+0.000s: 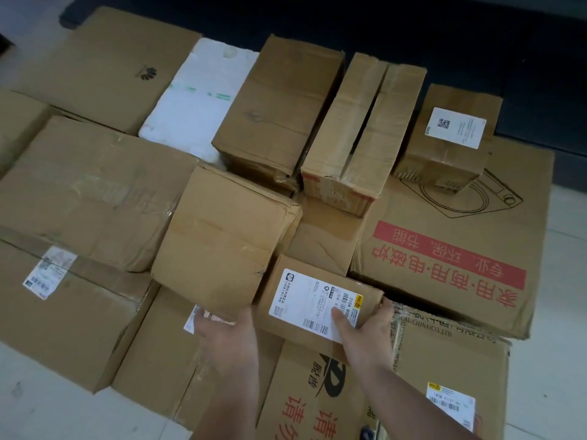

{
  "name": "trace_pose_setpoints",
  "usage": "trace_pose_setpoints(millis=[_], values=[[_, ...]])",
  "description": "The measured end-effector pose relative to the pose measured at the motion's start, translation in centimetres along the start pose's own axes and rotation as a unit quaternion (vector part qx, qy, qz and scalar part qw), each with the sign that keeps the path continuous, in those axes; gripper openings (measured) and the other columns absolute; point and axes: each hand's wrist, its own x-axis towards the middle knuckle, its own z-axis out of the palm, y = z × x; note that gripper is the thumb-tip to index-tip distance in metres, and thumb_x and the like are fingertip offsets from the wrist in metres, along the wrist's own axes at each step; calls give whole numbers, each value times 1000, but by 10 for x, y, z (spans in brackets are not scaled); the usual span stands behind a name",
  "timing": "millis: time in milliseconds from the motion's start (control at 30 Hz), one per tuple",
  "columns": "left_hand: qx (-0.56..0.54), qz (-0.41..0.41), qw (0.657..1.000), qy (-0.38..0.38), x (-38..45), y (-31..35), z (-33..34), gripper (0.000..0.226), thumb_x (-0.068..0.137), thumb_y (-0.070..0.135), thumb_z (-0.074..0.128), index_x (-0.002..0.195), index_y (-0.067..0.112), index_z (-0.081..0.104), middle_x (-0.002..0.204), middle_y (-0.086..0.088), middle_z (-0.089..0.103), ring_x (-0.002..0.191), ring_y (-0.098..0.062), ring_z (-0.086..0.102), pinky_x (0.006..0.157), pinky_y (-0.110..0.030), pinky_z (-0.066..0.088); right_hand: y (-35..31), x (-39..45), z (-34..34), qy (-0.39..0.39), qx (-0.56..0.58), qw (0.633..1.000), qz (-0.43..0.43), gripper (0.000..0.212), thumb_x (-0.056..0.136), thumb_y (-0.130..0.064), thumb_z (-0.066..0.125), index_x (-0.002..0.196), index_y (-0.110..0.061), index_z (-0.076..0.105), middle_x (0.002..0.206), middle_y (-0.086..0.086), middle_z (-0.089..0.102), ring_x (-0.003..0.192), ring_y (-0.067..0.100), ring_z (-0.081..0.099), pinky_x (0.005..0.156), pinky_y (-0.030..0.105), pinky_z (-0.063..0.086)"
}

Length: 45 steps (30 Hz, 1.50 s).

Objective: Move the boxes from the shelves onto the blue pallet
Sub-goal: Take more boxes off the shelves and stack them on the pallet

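Nearest, the right hand [365,325] pinches a small labelled brown cardboard box [317,296] and the left hand [222,328] holds a creased brown carton [222,239], atop the nearly filled stack hiding the pallet.

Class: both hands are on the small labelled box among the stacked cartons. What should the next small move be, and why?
Probably lower the small labelled box flat and let go: the right hand grips its near corner, the left hand steadies its other side, and it already sits over cartons beside the crumpled box.

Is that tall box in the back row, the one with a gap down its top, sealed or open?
Partly open. The tall box shows a dark slit between its two top flaps.
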Motion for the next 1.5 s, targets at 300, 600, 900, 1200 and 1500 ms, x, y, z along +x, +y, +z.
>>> trace_pose_setpoints(millis=[300, 600, 900, 1200, 1500], values=[[-124, -16, 988, -88, 13, 3, -7, 45, 84, 17, 65, 125, 19, 48, 104, 7, 57, 81, -8, 55, 75, -28, 42, 3, -9, 4, -29, 1, 1000, -6, 104, 78, -30, 76, 150, -17, 2, 150, 5, 31, 132, 26, 41, 99, 39, 40], [-164, -6, 983, -88, 24, 2, -11, 51, 86, 11, 62, 134, 19, 46, 108, 6, 57, 112, -23, 57, 105, -42, 40, -3, -14, 10, -30, 19, 999, -13, 102, 81, -28, 73, 151, -19, -1, 150, 3, 29, 131, 25, 40, 97, 36, 40], [-102, 19, 989, -102, 15, 8, -23, 43, 87, 14, 62, 128, 18, 46, 104, 8, 55, 104, -24, 57, 92, -35, 41, -14, -14, -2, -1, -21, 1000, -21, 107, 78, -39, 73, 150, -20, -4, 155, 3, 24, 138, 26, 34, 101, 41, 41], [9, 195, 962, -188, -86, 143, -94, 29, 86, 4, 58, 113, 12, 54, 113, -8, 57, 100, -24, 54, 75, -25, 33, -133, -111, -145, 34, -105, 983, -148, 76, 85, -35, 66, 145, -15, 25, 142, 7, 39, 130, 24, 39, 101, 35, 37], [165, 517, 805, -238, -362, 338, -129, 32, 89, 20, 60, 120, 25, 54, 113, 7, 57, 103, -9, 54, 85, -24, 42, -249, -241, -414, 155, -153, 920, -326, 46, 90, -41, 59, 131, -23, 48, 126, -4, 54, 111, 16, 54, 82, 27, 46]])
